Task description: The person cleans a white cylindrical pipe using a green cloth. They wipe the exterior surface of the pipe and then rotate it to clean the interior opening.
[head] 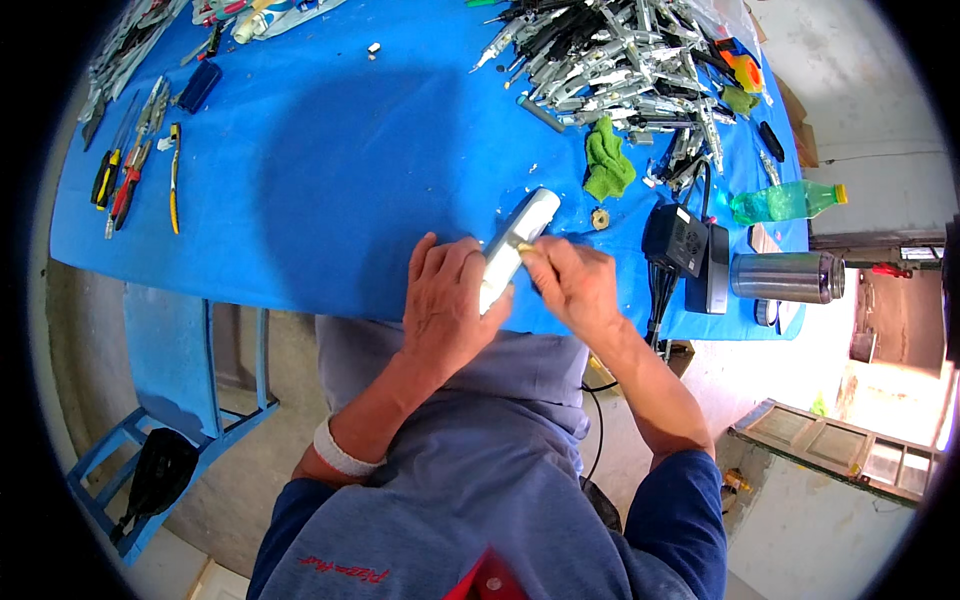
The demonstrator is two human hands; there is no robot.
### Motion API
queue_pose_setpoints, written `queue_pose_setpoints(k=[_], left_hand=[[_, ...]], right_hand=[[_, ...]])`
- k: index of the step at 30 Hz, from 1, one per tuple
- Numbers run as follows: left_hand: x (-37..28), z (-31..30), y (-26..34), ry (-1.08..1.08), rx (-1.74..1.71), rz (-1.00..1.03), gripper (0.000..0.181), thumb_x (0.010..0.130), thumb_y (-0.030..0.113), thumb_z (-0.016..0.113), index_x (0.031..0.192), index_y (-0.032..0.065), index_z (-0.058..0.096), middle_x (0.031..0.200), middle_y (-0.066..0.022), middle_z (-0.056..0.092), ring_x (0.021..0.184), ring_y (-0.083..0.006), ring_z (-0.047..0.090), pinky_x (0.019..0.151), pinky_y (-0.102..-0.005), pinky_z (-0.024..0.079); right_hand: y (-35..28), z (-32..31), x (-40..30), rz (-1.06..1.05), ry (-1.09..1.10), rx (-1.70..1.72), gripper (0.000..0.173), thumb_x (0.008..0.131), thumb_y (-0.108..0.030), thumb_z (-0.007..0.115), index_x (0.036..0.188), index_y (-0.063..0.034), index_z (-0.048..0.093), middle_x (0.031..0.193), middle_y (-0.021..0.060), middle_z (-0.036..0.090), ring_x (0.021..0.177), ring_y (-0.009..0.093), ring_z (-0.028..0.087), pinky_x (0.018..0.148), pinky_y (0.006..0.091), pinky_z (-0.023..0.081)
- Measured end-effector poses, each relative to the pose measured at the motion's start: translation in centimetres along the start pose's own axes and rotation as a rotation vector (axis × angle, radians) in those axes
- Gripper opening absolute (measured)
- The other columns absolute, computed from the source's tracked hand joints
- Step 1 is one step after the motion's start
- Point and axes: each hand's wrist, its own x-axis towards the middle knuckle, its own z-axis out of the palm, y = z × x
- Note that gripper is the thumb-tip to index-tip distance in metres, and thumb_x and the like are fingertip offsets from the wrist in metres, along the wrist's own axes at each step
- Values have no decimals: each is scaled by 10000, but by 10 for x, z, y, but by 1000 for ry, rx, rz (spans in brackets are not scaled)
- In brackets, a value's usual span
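My left hand (450, 296) is closed around the lower part of a long white plastic casing (534, 214), which slants up to the right above the near edge of the blue-covered table (337, 187). Between the thumb and fingers of my right hand (570, 281) is a small object (523, 246), brownish where it shows; its tip meets the face of the casing. What kind of object it is, I cannot tell. A green cloth (607, 159) and a small round brownish piece (600, 219) lie just beyond my right hand.
A large pile of grey and black parts (622, 67) covers the far right. Screwdrivers (107, 178) and red-handled pliers (131, 184) lie left. A black power adapter (675, 236), steel flask (784, 277) and green bottle (784, 202) stand or lie right. A blue chair (172, 360) is at lower left.
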Motion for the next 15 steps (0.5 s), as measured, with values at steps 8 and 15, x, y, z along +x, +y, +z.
queue_pose_setpoints(k=[8, 15], left_hand=[[0, 1, -1, -11, 2, -9, 405, 782, 203, 805, 1067, 19, 584, 1118, -116, 588, 1031, -331, 591, 1111, -561, 377], [0, 1, -1, 26, 24, 11, 415, 763, 198, 823, 1053, 24, 583, 1115, -120, 594, 1014, -336, 603, 1097, -555, 400]], right_hand=[[-12, -5, 7, -25, -28, -43, 143, 952, -183, 714, 894, -56, 685, 634, 143, 647, 545, 301, 664, 473, 401, 506], [2, -10, 12, -53, -91, -97, 76, 926, -188, 712, 940, -121, 680, 707, 112, 652, 539, 280, 642, 471, 397, 489]])
